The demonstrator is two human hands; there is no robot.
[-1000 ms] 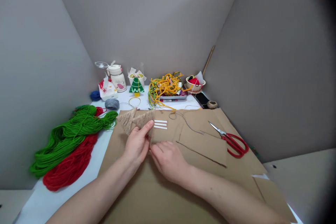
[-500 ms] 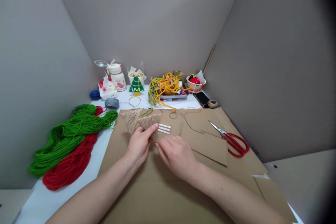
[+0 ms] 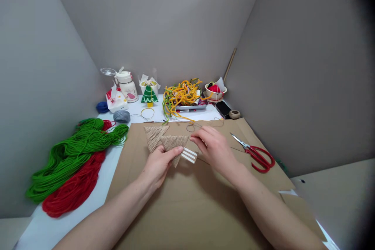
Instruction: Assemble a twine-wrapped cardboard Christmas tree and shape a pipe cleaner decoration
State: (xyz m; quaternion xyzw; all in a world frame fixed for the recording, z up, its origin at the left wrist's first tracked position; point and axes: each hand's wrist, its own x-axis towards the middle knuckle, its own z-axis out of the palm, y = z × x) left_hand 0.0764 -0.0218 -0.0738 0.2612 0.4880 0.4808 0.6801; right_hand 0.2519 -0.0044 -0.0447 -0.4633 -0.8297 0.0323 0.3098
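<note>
Grips twine piece above cardboard, just below frame centre, in left hand, thumb on front, fingers underneath; pinches fingertips of right hand together beside it, cannot tell on what.

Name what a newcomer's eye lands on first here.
Probably the bright green yarn heaped over red yarn at the left edge of the table. Next, the tangled orange yarn on a tray at the back. Then the red-handled scissors, lying on the cardboard right of both hands.
</note>
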